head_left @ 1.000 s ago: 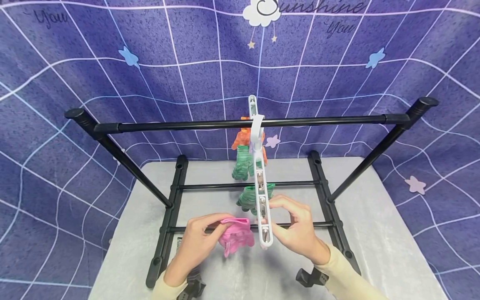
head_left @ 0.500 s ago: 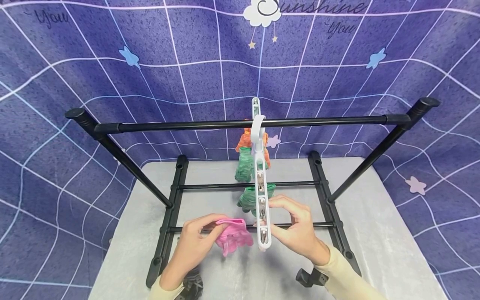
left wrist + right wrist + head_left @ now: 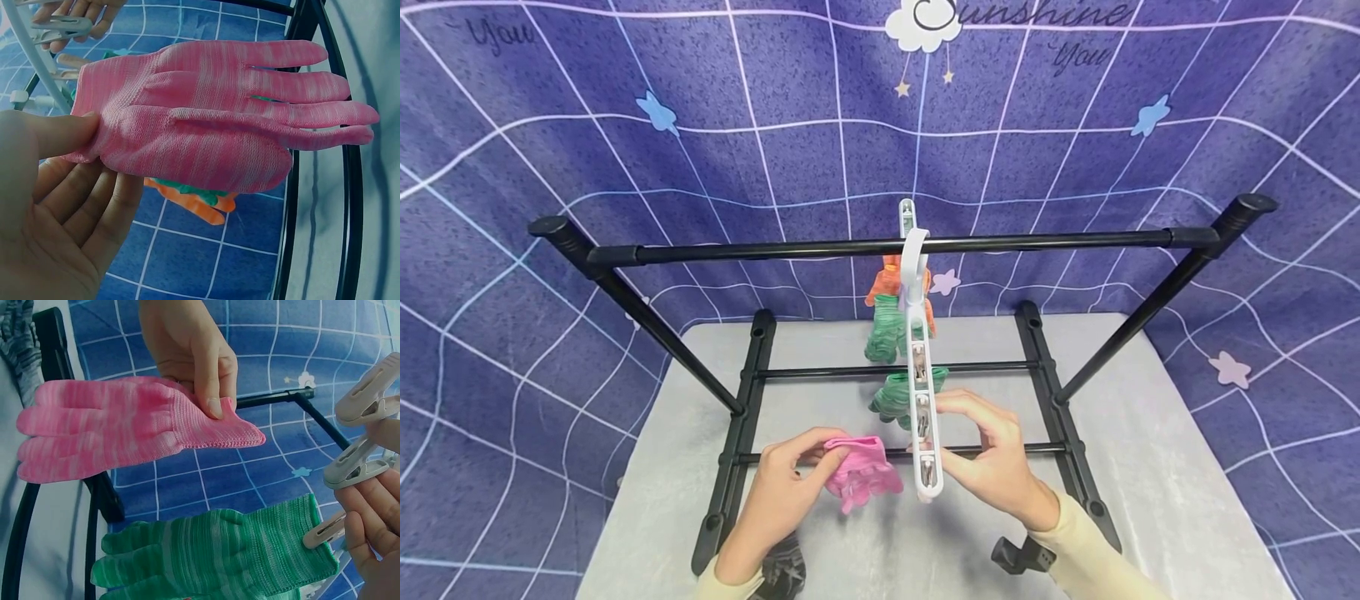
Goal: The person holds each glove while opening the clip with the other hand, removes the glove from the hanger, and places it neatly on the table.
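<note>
My left hand (image 3: pixel 786 479) pinches a pink striped knit glove (image 3: pixel 187 112) at the cuff, between thumb and fingers. The glove's fingers point down in the head view, apart from the hanger. A white clip hanger (image 3: pixel 921 375) hangs by its hook from a black rail. My right hand (image 3: pixel 996 446) is at the hanger's near end, its thumb and fingers on a pale clip (image 3: pixel 356 465). Just beyond, a green striped glove (image 3: pixel 212 550) hangs by its cuff from another clip (image 3: pixel 325 530). Further back on the hanger are another green glove (image 3: pixel 886 329) and an orange glove (image 3: pixel 883 283).
The black rack (image 3: pixel 1030 243) stands on a grey surface (image 3: pixel 647 500), with two lower crossbars between its feet. A purple-blue gridded cloth (image 3: pixel 775 167) rises behind and at the sides. Dark grey striped fabric (image 3: pixel 784 567) lies near my left wrist.
My left hand has drawn the pink glove slightly left, away from the hanger. The hanger has swayed a little. My right hand has stayed almost in place.
</note>
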{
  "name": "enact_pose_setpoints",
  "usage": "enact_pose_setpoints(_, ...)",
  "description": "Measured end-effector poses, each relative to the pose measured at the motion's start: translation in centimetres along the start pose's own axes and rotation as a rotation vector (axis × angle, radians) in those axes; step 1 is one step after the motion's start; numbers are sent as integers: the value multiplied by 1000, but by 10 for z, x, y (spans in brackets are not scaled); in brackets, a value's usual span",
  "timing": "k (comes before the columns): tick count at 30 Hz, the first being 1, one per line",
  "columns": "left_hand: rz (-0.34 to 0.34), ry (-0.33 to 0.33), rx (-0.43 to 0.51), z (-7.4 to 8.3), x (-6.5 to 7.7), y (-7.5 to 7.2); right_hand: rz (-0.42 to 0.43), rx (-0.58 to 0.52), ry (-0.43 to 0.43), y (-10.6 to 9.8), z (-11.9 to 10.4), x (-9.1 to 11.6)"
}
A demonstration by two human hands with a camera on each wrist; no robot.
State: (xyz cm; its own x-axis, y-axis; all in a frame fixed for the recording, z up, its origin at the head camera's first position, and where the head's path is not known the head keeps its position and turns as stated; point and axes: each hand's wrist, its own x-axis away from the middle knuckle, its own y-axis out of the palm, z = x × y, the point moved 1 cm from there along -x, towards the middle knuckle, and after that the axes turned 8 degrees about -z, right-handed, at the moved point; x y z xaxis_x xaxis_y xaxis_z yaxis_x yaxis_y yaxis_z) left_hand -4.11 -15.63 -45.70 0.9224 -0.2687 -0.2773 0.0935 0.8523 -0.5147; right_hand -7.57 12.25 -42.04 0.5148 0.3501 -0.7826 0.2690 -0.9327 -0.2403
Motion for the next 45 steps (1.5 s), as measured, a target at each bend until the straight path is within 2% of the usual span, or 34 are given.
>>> enact_pose_setpoints(20,1,5,5,-4,1,1,28,28,24,3,-1,3)
enact_pose_setpoints(30,15,-15,26,-6,4,1,-11,76,-15,2,-2,6)
enact_pose_setpoints(39,28,-59,21,-8,6,0,-85,211,54,-16,-3,13)
enact_pose_setpoints(45,34,-76,25,-9,7,-1,-44,236,53,-27,-1,11)
